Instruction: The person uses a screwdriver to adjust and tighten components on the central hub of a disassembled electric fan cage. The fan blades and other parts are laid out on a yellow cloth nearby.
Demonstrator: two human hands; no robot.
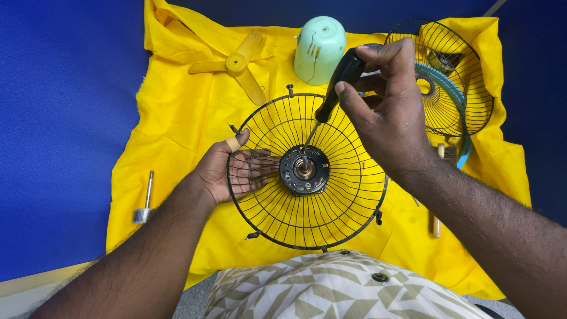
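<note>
The right hand (387,112) has its grip closed around the black handle of a screwdriver (339,82), fingers curled over the top of the handle and the thumb pressed along its side. The tool slants down and to the left from the hand, its thin shaft passing through the wires so that the tip meets the upper left rim of the round black motor hub (305,170) at the centre of the black wire fan guard (307,171).

The left hand (233,171) lies under the left half of the guard with its grip spread: the fingers are stretched flat beneath the wires toward the hub, and the thumb, wearing a tan bandage, hooks over the guard's rim at the upper left. The guard thus lies between the two hands, directly below the right one.

The guard rests on a yellow cloth (177,118) spread over a blue table (65,118). Its near edge comes close to the person's patterned shirt (331,286). Beyond it lie a yellow fan blade (236,64) to the upper left and a pale green motor cover (319,48) just past the far rim. A second wire guard with a teal ring (449,82) stands tilted behind the right hand. A small metal shaft (144,204) lies on the blue surface, well apart on the left, where bare cloth leaves room.
</note>
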